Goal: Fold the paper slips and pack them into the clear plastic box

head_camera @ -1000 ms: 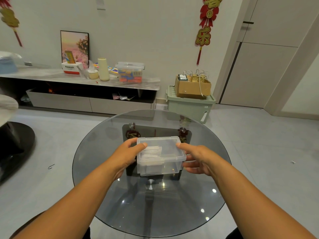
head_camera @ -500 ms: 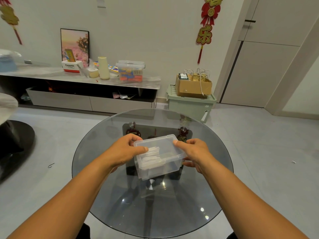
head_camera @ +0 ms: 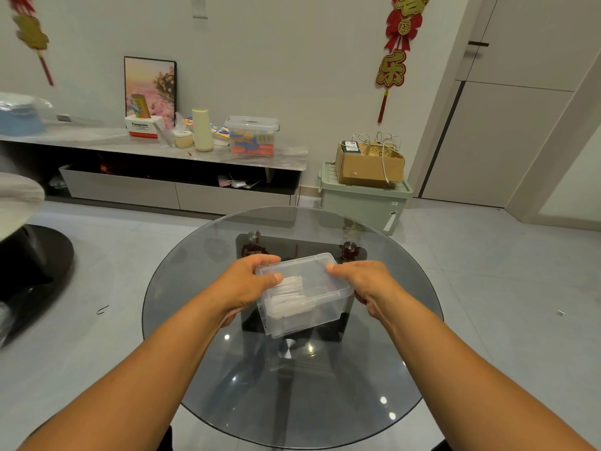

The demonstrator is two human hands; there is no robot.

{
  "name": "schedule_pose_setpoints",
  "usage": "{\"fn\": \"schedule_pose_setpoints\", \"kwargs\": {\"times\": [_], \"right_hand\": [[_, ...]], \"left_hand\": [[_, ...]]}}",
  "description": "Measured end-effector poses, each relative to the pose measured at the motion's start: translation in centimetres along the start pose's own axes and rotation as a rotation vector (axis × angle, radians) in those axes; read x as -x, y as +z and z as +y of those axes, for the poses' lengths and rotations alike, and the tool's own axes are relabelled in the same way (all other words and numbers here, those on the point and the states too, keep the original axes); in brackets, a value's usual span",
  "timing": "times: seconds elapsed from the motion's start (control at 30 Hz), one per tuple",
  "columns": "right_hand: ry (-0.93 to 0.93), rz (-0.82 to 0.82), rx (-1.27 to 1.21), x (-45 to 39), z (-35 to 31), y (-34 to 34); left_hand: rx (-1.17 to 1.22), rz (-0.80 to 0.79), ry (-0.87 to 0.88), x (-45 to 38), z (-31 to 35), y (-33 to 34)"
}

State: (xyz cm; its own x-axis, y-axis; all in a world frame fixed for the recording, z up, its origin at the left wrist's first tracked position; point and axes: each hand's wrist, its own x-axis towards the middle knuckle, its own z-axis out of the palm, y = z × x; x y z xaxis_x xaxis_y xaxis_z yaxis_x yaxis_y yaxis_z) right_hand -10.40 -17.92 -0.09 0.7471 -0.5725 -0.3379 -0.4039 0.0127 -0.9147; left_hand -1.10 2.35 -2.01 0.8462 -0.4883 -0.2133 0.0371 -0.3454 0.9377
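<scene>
A: Two hands on one box. Clear plastic, lid on, tilted, its near left corner lowest.

B: Is it on the bench?

A: It sits over the middle of the round glass bench. Whether a corner touches the glass, I cannot tell.

B: Left hand?

A: It grips the box's left end. The thumb lies across the lid near its left edge, and the fingers curl down the far left side.

B: Right hand?

A: It grips the right end. The thumb tip rests on the lid's far right corner, and the fingers are curled under and around the right side, mostly hidden by the back of the hand.

B: Contents?

A: White slips, folded and stacked, seen through the lid and front wall. They fill the left part of the box. The right part looks bare. The count is not readable.

B: Surroundings?

A: A grey tiled floor. Beyond the bench's far right edge stands a pale green bin with a cardboard carton on its lid. Along the far wall is a low cabinet, which carries a cream bottle, a lidded tub and a framed picture leaning against the wall. A red ornament hangs on the wall above the bin.
</scene>
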Motion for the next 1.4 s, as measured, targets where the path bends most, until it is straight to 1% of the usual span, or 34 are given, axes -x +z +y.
{"fn": "schedule_pose_setpoints", "kwargs": {"times": [0.1,0.17,0.33,0.4,0.6,0.77,1.07,1.2,1.4], "right_hand": [[-0.109,0.076,0.054,0.0,1.0,1.2],[-0.155,0.118,0.097,-0.1,1.8,1.9],[-0.254,0.173,0.165,0.3,2.7,2.5],[-0.279,0.164,0.156,0.5,3.3,2.5],[-0.253,0.057,0.094,-0.7,4.2,2.1],[-0.214,0.034,0.016,-3.8,2.5,2.8],[-0.243,0.123,-0.008,-10.3,0.0,4.9],[-0.229,0.139,-0.019,-12.4,-0.5,5.1],[-0.218,0.146,-0.007,-13.5,-0.5,5.3]], "left_hand": [[0.042,0.02,-0.006,-0.3,-0.4,0.4],[0.153,0.059,-0.017,-0.2,-0.9,1.0],[0.332,0.272,-0.001,-0.1,-1.9,4.2],[0.375,0.304,0.007,-0.5,-2.3,4.8],[0.376,0.247,-0.015,-3.4,-1.4,3.3],[0.367,0.193,-0.012,-7.2,0.0,2.6],[0.359,0.125,-0.002,-16.0,1.4,1.0],[0.348,0.126,0.009,-18.0,1.6,1.0],[0.304,0.129,0.029,-18.9,1.4,1.0]]}}
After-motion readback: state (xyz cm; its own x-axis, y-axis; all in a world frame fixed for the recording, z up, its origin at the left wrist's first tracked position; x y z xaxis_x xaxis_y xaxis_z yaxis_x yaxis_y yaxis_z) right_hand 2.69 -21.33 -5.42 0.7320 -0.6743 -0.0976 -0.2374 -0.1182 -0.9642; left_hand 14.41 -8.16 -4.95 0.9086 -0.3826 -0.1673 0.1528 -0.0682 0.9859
